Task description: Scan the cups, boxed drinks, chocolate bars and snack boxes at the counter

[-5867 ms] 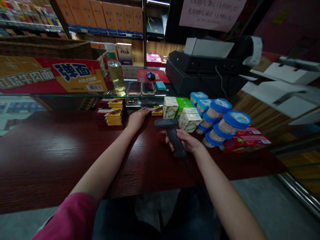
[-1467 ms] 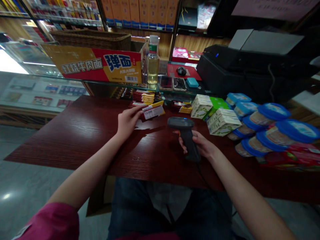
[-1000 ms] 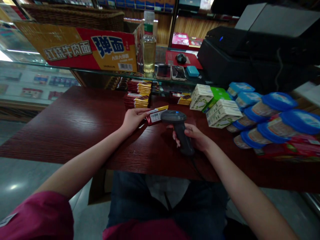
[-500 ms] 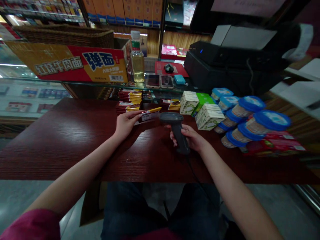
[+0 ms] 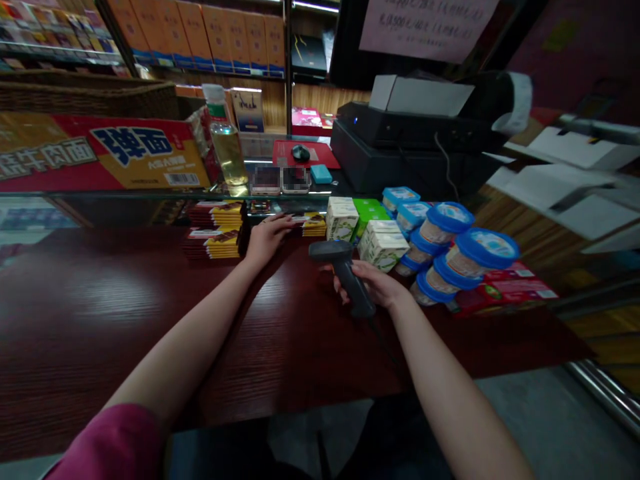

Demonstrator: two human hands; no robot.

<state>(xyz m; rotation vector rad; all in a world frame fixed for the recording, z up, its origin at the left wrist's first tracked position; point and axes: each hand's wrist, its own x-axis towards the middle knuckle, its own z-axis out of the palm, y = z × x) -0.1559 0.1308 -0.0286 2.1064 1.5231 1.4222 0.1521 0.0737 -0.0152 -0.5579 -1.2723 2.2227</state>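
My left hand (image 5: pixel 270 238) reaches to the low pile of chocolate bars (image 5: pixel 314 225) at the back of the counter. Its fingers close over the left end of a chocolate bar at the pile's top; the thumb is hidden. Left of this hand stand two taller stacks of chocolate bars (image 5: pixel 224 241) in red and yellow wrappers. My right hand (image 5: pixel 373 283) grips a dark grey barcode scanner (image 5: pixel 350 277) by its handle, with the scanner's head pointing left above the counter.
White-and-green cartons (image 5: pixel 384 245), stacked blue-lidded tubs (image 5: pixel 450 220) and red packs (image 5: pixel 520 287) occupy the right side. Behind the dark wooden counter (image 5: pixel 125 333), a glass ledge holds a noodle carton (image 5: pixel 150 153), a bottle (image 5: pixel 227 150) and two phones (image 5: pixel 266 180). A black printer (image 5: pixel 410 123) stands beyond.
My left hand has carried a chocolate bar from in front of the scanner back to the low pile. The scanner stays in my right hand, tilted more. The view has turned right.
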